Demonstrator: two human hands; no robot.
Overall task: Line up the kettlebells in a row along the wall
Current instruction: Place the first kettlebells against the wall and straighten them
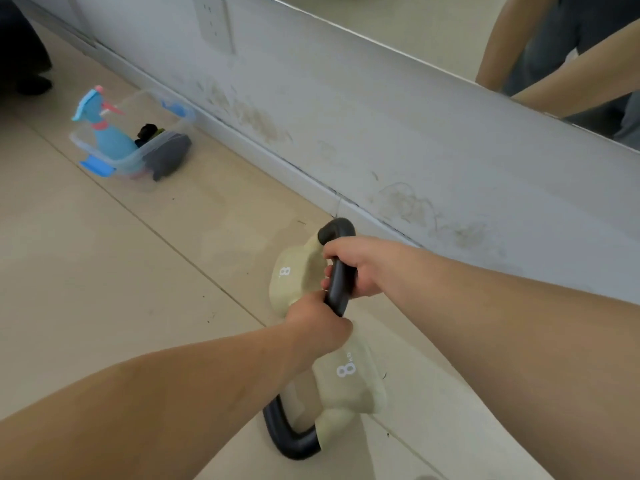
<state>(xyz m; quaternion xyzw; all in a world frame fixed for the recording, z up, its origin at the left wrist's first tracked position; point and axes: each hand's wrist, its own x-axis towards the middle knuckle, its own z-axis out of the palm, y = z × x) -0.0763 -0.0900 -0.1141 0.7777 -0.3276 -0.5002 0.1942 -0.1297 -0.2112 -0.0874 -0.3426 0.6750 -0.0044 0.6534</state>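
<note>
Two pale green 8 kg kettlebells with black handles are on the tiled floor close to the wall. The far kettlebell has its black handle gripped by both hands: my right hand wraps the upper part, and my left hand holds the lower end. The near kettlebell lies just below my left hand, its black handle pointing toward me, untouched. Whether the far kettlebell rests on the floor or is lifted slightly, I cannot tell.
A clear plastic box with blue latches holds a blue spray bottle and dark cloths, by the wall at the left. The grey wall carries a mirror and a socket. Dark shoes stand far left.
</note>
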